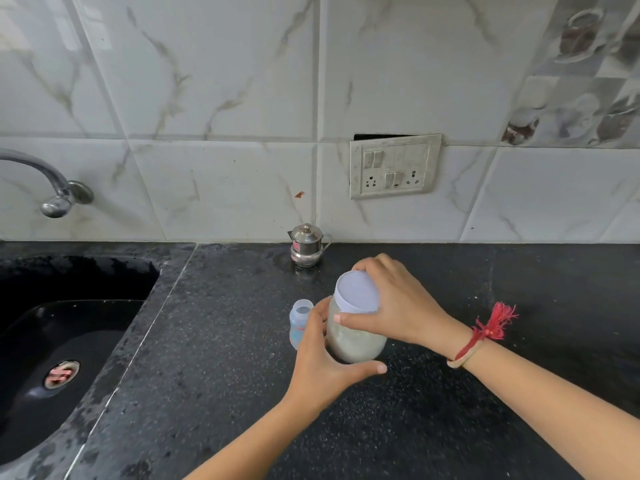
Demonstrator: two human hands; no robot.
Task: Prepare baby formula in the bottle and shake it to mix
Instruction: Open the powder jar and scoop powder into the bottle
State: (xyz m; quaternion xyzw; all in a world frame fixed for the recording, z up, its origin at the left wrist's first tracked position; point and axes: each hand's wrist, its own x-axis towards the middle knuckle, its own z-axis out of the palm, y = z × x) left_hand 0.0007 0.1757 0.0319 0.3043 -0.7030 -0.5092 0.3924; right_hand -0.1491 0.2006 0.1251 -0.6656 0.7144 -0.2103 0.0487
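Observation:
A clear jar of pale powder stands on the black counter, capped with a white lid. My left hand wraps around the jar's body from the left and below. My right hand grips the lid from the right, thumb across the jar's front. Just left of the jar, partly hidden behind my left hand, stands a small clear baby bottle with no cap on its open neck.
A small lidded steel pot sits by the wall behind the jar. A black sink with a steel tap fills the left. A switch and socket plate is on the tiled wall. Black counter extends right and forward.

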